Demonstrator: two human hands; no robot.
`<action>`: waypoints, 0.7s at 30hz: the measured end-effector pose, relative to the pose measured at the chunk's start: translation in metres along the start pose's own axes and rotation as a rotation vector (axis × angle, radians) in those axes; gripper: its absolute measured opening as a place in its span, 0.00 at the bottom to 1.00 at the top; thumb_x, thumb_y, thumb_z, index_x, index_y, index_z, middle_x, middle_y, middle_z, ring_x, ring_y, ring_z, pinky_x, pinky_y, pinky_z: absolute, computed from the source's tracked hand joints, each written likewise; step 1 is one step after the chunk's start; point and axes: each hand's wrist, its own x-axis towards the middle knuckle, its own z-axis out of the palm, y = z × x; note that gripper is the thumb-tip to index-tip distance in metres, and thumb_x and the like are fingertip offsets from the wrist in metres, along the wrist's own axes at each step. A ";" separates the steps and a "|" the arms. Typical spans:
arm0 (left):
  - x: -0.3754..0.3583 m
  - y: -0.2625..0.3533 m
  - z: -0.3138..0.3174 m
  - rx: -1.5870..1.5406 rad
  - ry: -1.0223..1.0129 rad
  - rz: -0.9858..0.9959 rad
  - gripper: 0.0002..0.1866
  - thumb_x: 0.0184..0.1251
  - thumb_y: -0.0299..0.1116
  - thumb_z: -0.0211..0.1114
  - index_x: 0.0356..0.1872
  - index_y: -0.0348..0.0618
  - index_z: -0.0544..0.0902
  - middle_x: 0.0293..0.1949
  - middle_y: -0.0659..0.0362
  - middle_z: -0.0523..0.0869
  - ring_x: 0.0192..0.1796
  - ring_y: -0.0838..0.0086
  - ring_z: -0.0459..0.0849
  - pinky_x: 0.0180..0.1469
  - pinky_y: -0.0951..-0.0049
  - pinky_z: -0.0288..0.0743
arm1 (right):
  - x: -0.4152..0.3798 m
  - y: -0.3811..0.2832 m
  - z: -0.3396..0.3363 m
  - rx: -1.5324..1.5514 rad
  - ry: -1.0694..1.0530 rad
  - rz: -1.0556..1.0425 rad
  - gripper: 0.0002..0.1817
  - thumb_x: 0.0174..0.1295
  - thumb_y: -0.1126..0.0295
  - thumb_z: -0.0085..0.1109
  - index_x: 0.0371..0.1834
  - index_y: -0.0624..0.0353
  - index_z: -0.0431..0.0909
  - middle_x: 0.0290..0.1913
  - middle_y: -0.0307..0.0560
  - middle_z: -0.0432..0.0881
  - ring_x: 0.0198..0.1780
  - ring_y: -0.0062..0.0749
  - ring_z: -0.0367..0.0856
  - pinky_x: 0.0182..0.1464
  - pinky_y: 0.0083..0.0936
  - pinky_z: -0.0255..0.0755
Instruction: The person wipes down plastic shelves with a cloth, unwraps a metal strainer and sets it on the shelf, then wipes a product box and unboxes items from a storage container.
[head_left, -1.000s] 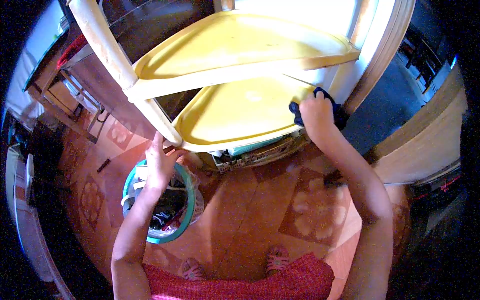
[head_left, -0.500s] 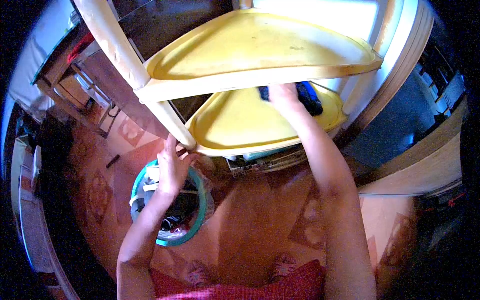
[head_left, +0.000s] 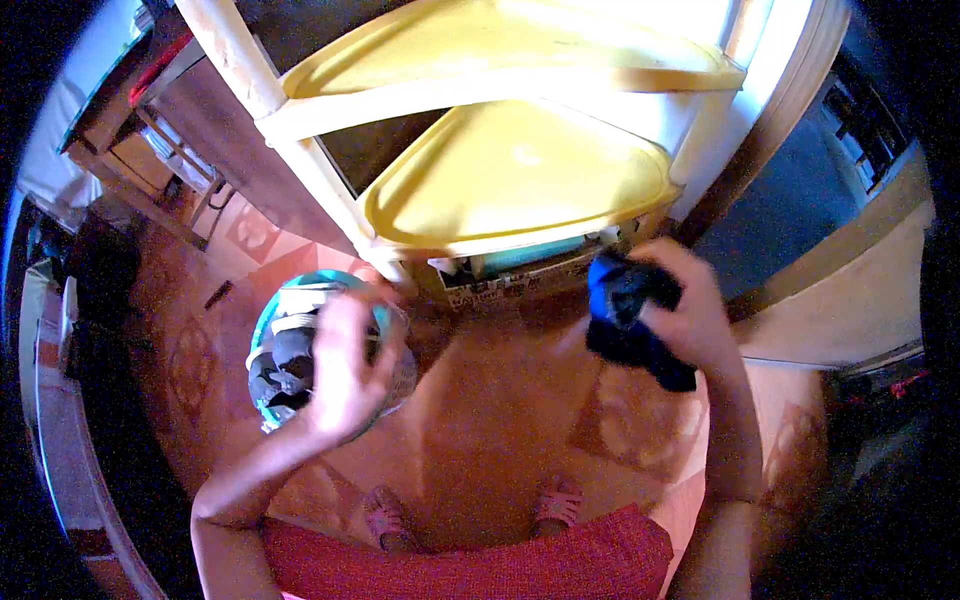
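A person's right hand (head_left: 690, 305) grips one blue-black cloth (head_left: 640, 325), bunched between thumb and fingers, in front of the right corner of a yellow lower shelf (head_left: 520, 180).
The left hand (head_left: 355, 370), motion-blurred with its fingers loosely parted, is over one teal-rimmed basket (head_left: 262, 330) of dark and pale items, near the shelf's front left corner; whether it touches anything cannot be told. One upper shelf (head_left: 480, 50) spans the same cream frame, and one printed box (head_left: 530, 280) sits beneath the lower one. Two feet in pinkish footwear stand on reddish, flower-patterned floor tiles (head_left: 480, 420), with a wooden table (head_left: 125, 160) at the room's far left.
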 end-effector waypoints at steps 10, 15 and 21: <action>-0.078 -0.024 0.073 0.643 -0.606 0.562 0.20 0.56 0.30 0.52 0.51 0.36 0.73 0.49 0.47 0.78 0.55 0.55 0.74 0.65 0.51 0.54 | 0.012 0.053 0.133 -0.386 -0.083 -0.034 0.34 0.42 0.77 0.60 0.59 0.54 0.66 0.54 0.55 0.71 0.39 0.54 0.79 0.41 0.42 0.75; -0.104 -0.033 0.084 0.719 -0.624 0.484 0.19 0.55 0.31 0.53 0.49 0.35 0.72 0.43 0.46 0.79 0.51 0.57 0.76 0.63 0.53 0.58 | 0.039 0.075 0.158 -0.563 -0.051 -0.119 0.19 0.43 0.80 0.56 0.42 0.59 0.72 0.35 0.52 0.75 0.33 0.49 0.80 0.34 0.40 0.75; -0.063 0.004 0.060 0.117 -0.677 -0.060 0.27 0.56 0.31 0.60 0.57 0.33 0.66 0.46 0.43 0.78 0.52 0.54 0.75 0.58 0.62 0.66 | 0.034 0.083 0.152 -0.499 0.080 -0.328 0.09 0.46 0.80 0.51 0.32 0.57 0.73 0.29 0.48 0.75 0.31 0.46 0.80 0.31 0.40 0.74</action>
